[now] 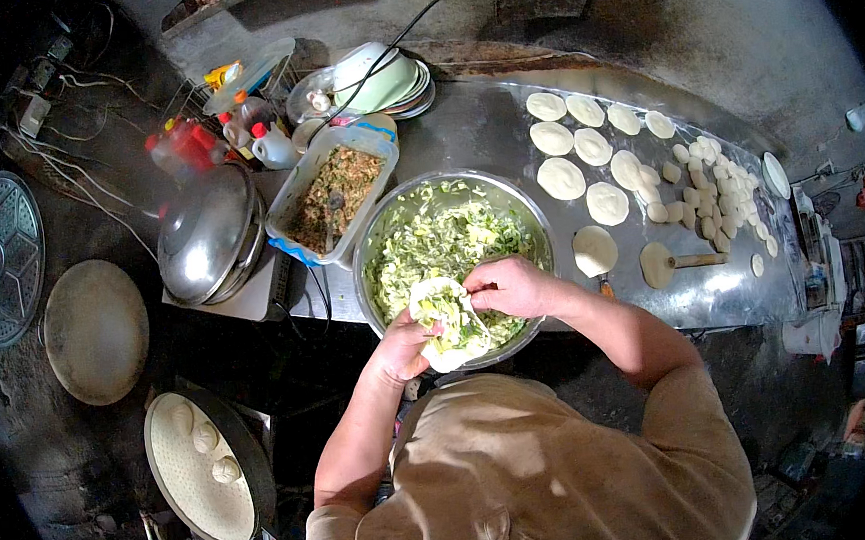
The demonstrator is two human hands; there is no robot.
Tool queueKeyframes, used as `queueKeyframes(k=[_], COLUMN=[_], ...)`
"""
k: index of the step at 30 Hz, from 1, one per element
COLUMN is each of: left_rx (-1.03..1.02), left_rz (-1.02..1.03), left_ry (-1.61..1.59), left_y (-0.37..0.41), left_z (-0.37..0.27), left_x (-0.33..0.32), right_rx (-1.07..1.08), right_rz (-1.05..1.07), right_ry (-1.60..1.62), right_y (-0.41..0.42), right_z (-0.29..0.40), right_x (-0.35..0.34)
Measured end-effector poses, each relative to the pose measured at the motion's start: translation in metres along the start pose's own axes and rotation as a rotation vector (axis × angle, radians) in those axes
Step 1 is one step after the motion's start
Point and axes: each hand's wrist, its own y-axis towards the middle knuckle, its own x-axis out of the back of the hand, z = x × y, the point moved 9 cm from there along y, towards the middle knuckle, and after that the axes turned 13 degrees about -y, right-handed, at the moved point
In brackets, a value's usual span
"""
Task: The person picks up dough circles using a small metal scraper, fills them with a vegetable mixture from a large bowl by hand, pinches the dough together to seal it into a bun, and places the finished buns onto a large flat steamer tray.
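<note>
On my left hand (402, 346) rests a round dough wrapper (460, 358), heaped with chopped green vegetable filling (447, 315). The fingers of my right hand (509, 287) pinch the wrapper's upper right edge. Both hands are over the near side of a large steel bowl (545, 239). Shredded vegetable and yellow egg-like bits (437, 228) fill much of that bowl. To its right lie several flat dough rounds (595, 250) and a wooden rolling pin (699, 259), whose end lies over one dough round (656, 265).
Left of the bowl stands a plastic tub (275, 224) of minced filling, beside a lidded metal pan (208, 240). Small dough pieces (724, 197) cluster at the steel table's right (750, 300). Lower left, a perforated steamer tray (201, 504) holds three filled buns (205, 437). Bowls (378, 78) and bottles (273, 147) stand behind.
</note>
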Motion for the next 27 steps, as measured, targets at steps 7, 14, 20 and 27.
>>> queueKeyframes(k=[7,14,20,27], left_rx=[-0.001,-0.063,-0.06,-0.058], left_rz=[-0.036,-0.217,-0.247,-0.235], left_ry=[-0.09,-0.011,0.149,0.021], left_y=[0.002,0.007,0.008,0.017], left_z=[0.002,-0.001,-0.007,-0.006], left_x=[0.004,0.013,0.007,0.01], right_rx=[0.376,0.417,-0.036,0.27], right_rz=[-0.18,-0.236,-0.019,-0.165], right_ry=[-0.211,-0.315,-0.118,-0.23], right_y=[-0.011,-0.011,0.004,-0.002], right_z=[0.022,0.018,0.001,0.008], right_x=[0.008,0.002,0.003,0.007])
